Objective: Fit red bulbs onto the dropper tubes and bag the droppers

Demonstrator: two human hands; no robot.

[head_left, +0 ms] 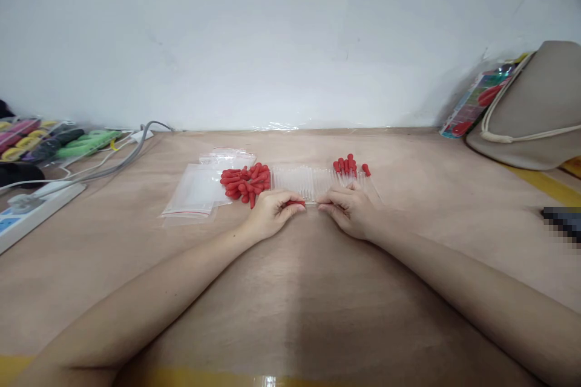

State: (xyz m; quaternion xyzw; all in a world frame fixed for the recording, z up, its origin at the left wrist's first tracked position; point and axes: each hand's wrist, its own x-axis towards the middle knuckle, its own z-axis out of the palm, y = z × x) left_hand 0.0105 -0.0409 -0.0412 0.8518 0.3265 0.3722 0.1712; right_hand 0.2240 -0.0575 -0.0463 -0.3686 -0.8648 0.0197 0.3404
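My left hand point(275, 213) pinches a red rubber dropper bulb point(297, 202) between thumb and fingers. Opposite it, my right hand point(348, 210) is closed on a thin clear glass tube point(311, 204), whose left end meets the bulb. How far the tube sits inside the bulb is hidden by my fingers. Just behind my left hand lies a pile of loose red bulbs point(245, 182). A row of bare clear tubes point(295, 178) lies behind the gap between my hands. Beyond my right hand are several droppers point(348, 164) with red bulbs on their tubes.
Clear zip bags point(188, 190) lie left of the bulbs. A power strip point(43, 208) with cables and several colourful packages point(88, 144) are at far left. A beige drawstring bag point(531, 109) leans against the wall at right, near a dark object point(563, 222).
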